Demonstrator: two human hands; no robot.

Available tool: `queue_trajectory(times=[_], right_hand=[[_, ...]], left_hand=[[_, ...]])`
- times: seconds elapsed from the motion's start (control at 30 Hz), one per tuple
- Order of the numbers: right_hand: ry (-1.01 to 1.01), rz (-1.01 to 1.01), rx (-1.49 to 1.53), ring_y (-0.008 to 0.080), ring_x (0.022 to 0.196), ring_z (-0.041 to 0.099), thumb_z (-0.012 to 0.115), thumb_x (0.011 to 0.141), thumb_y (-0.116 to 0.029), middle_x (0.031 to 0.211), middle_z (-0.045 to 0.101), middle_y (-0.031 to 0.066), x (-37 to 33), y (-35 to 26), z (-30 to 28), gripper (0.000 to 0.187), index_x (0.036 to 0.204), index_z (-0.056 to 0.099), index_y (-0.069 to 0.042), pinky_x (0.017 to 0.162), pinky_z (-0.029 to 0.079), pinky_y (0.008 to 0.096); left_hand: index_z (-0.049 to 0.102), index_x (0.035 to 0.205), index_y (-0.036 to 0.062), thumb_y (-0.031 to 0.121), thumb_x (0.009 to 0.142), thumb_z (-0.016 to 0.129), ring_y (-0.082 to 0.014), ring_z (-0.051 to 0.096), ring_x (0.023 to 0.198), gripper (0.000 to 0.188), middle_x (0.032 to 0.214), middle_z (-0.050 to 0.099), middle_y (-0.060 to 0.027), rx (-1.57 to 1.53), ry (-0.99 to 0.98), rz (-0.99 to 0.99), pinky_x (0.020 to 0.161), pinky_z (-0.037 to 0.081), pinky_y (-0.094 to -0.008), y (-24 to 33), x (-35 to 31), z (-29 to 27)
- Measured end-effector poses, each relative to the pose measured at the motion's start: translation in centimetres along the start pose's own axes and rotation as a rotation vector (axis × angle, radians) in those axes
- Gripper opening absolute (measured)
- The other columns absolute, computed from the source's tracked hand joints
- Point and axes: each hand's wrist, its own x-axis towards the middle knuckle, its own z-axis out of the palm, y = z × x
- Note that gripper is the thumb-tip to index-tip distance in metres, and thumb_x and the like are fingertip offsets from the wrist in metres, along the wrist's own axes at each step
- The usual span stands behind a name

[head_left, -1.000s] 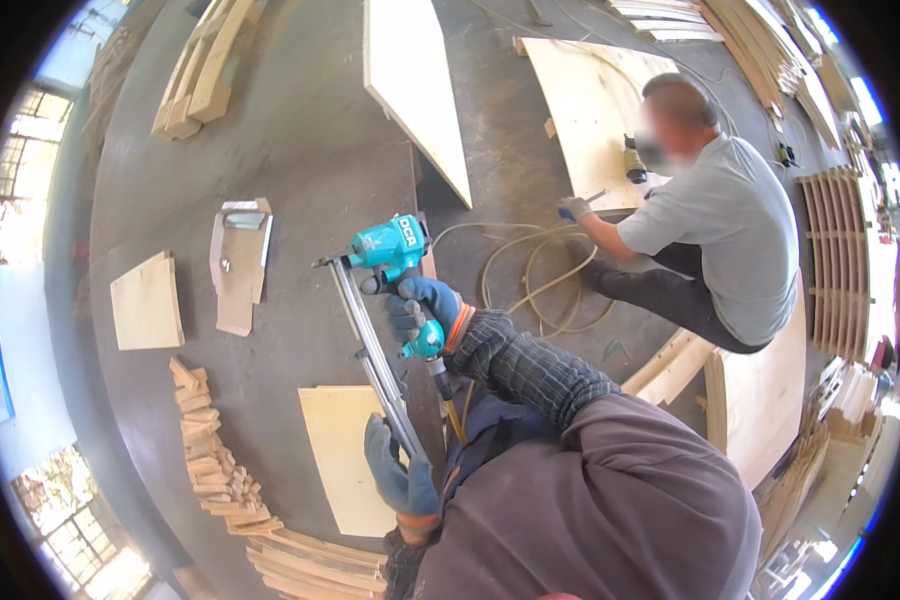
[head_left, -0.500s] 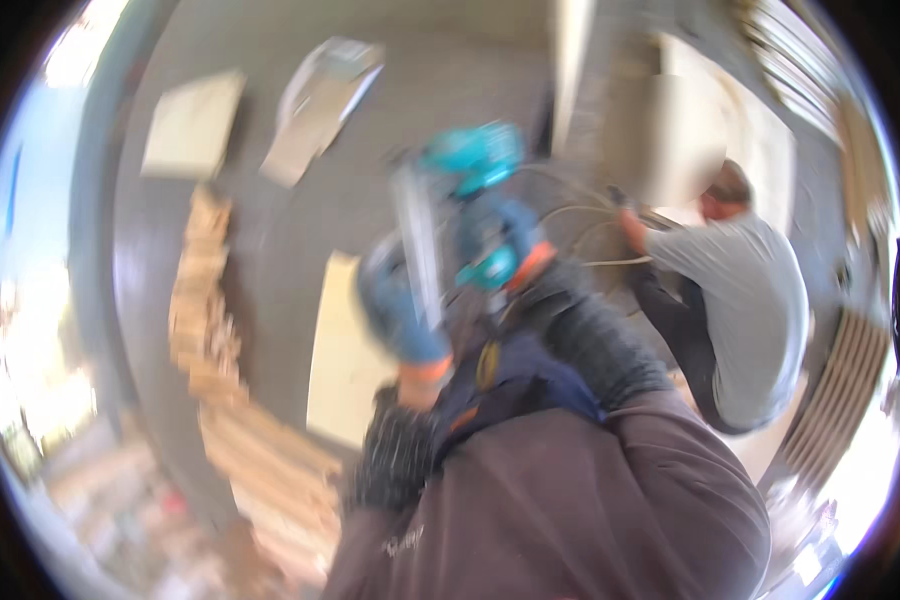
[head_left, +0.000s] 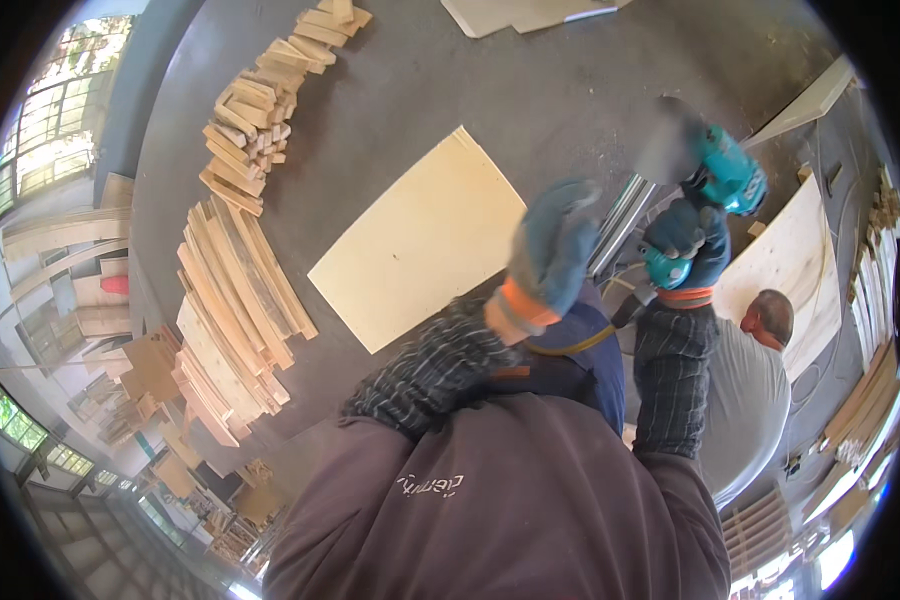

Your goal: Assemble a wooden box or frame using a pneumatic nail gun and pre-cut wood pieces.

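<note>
My right hand (head_left: 685, 235), in a blue-grey glove with an orange cuff, is closed round the handle of a teal nail gun (head_left: 735, 172). Its front end is blurred. A long silver rail (head_left: 620, 225), which looks like its magazine, slants between the tool and my left hand. My left hand (head_left: 555, 245), gloved alike, is raised beside that rail, fingers stretched out and slightly curved, with nothing visible in it. Whether it touches the rail I cannot tell. A grey fitting (head_left: 630, 305) hangs by the handle's lower end.
A pale plywood sheet (head_left: 420, 240) lies on the grey floor left of my hands. Stacked wood strips (head_left: 240, 300) and short blocks (head_left: 260, 110) line the left. At right a co-worker (head_left: 750, 400) crouches by a large wooden panel (head_left: 805, 250); hoses or cords trail nearby.
The view has swung, so the plywood sheet and wood stacks show fully. My right hand and the nail gun are now farther right in view; my left hand is raised with fingers extended.
</note>
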Motion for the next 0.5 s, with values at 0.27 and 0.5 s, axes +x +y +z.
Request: queue_trajectory(times=[0.27,0.5], right_hand=[[0.13,0.014,-0.727,0.0127,0.056,0.045,0.062,0.096,-0.014,0.068,0.047,0.0006,1.0,-4.6,7.6,0.032,0.122,0.063,0.004,0.054,0.039,0.0314],[0.311,0.456,-1.479,0.0116,0.059,0.058,0.068,0.091,-0.011,0.073,0.063,0.0023,1.7,1.9,7.5,0.009,0.089,0.065,-0.003,0.054,0.046,0.0279]], left_hand=[[0.065,0.126,0.0025,0.01,0.095,0.064,-0.0443,0.057,0.126,0.031,0.137,0.061,-0.0226,0.89,0.144,0.075,0.108,0.047,-0.0509,-10.8,-2.4,-12.6],[0.061,0.133,0.0061,0.019,0.097,0.062,-0.0448,0.047,0.137,0.038,0.149,0.052,-0.02,1.232,0.085,0.133,0.116,0.035,-0.0599,-13.8,-2.6,-12.4]])
